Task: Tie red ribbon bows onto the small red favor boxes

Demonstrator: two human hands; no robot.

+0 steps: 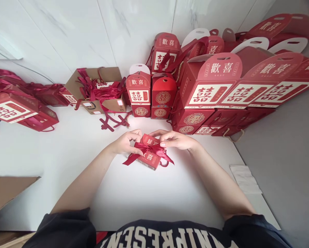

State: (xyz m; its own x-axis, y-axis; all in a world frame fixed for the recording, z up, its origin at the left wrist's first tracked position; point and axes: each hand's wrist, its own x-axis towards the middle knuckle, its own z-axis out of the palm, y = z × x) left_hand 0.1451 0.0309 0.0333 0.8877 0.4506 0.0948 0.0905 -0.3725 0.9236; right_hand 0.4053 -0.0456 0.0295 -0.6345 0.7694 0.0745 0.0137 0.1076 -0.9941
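Observation:
A small red gift box (150,162) with pale Chinese characters sits on the white table in front of me. Across its top runs a dark red satin ribbon (158,150) tied in a bow, its tails hanging to both sides. On the bow's left side, my left hand (124,143) pinches the ribbon between thumb and fingers. My right hand (177,140) grips the ribbon on the right side, with some fingers behind the box. A twisted red cord (165,163) shows at the box's right edge.
Beyond my hands stands an open cardboard box (93,107) of red ribbons, with loose ribbon pieces (115,123) before it. Stacked red gift boxes (208,93) fill the back right. Finished-looking boxes with ribbons (17,103) lie at left. A cardboard flap (9,191) juts in at lower left.

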